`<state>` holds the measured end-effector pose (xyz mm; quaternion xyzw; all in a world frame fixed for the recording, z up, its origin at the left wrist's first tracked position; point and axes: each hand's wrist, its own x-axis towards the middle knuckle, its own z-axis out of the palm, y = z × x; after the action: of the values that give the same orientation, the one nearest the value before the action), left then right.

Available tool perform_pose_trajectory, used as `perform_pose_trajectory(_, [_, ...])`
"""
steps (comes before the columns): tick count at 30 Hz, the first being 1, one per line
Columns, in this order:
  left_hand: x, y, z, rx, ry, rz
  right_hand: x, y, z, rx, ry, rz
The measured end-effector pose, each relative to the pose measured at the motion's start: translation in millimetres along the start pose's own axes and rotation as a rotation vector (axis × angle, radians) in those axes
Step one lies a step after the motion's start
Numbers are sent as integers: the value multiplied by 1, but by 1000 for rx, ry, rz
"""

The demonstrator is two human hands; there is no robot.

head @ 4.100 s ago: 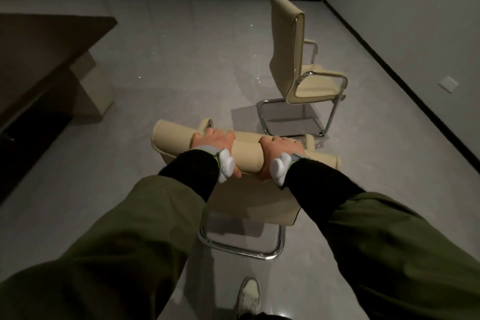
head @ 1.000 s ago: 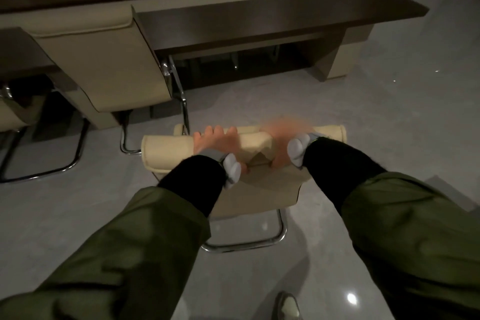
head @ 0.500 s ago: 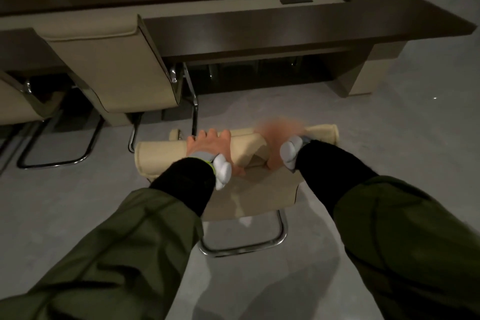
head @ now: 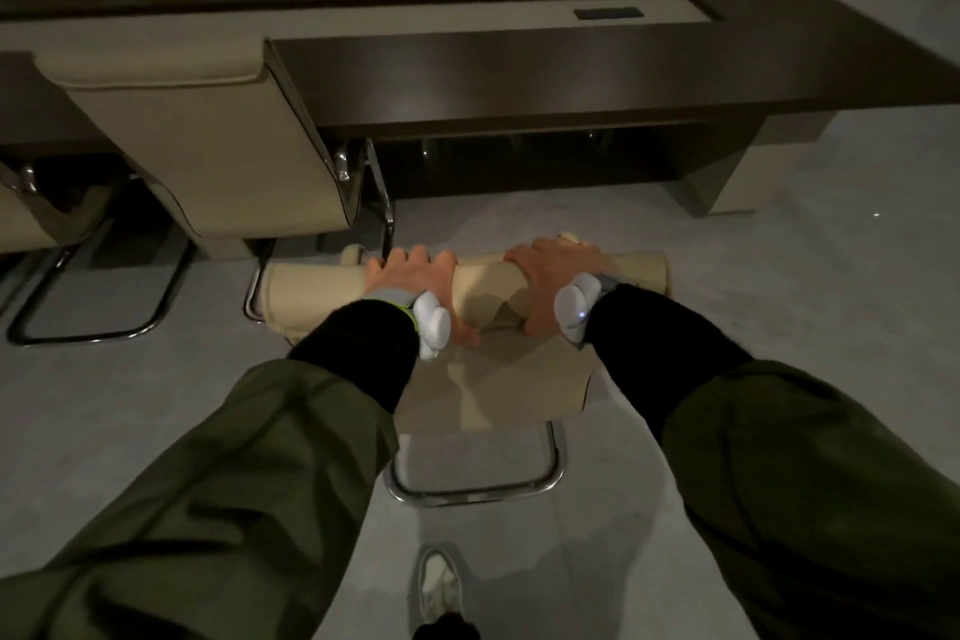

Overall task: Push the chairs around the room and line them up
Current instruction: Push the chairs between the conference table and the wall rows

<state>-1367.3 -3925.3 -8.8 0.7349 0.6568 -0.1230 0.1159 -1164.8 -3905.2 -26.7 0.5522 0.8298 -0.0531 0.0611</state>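
left grip (head: 410, 278): curled over top edge of cream padded chrome-framed chair (head: 498, 369)
right grip (head: 550, 276): same backrest, fingers wrapped
ahead of grips: dark wood worktop (head: 571, 78)

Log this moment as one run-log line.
hands: left hand and right hand grip held chair's backrest top | facing: conference table | neighbour: parked chair on the left

The pushed chair (head: 498, 385) is plain cream on a chrome frame, like its neighbour (head: 208, 146). Conference table (head: 571, 83): dark brown, beige inset. Sleeves (head: 249, 473): olive green, black cuffs. Floor (head: 779, 301): pale grey.
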Motion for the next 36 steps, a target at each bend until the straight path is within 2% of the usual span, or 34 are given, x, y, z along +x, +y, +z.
perform_pose_trajectory(11, [120, -34, -32, -10, 82, 74, 119, 34, -17, 5, -57, 54])
perform_pose_trajectory(21, [209, -47, -45, 67, 143, 127, 192, 67, -26, 36, 1, 49])
perform_pose_trajectory(30, [284, -32, -85, 25, 105, 64, 270, 122, -44, 4, -40, 10])
perform_pose_trajectory(36, [334, -19, -113, 22, 5, -5, 317, 156, -53, -16, -23, -45])
